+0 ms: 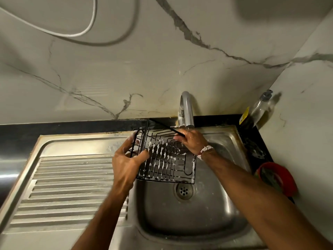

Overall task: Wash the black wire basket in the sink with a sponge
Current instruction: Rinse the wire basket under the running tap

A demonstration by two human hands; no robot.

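1. A person is holding a black wire basket over the steel sink, just under the grey tap, with both hands.
2. The left hand is gripping the basket's left side, fingers curled round the wires and thumb pressing on the grid.
3. The right hand is closing on the far right rim of the basket; a white bead bracelet is sitting on that wrist.
4. White foam is clinging to the basket's wires, thickest in the middle.
5. Water seems to be running over the right hand, though the stream is hard to make out.
6. The drain is lying in the sink just near of the basket.
7. A soap bottle is leaning in the far right corner, and a red bowl is sitting on the counter right of the sink.
8. The ribbed draining board is stretching to the left.
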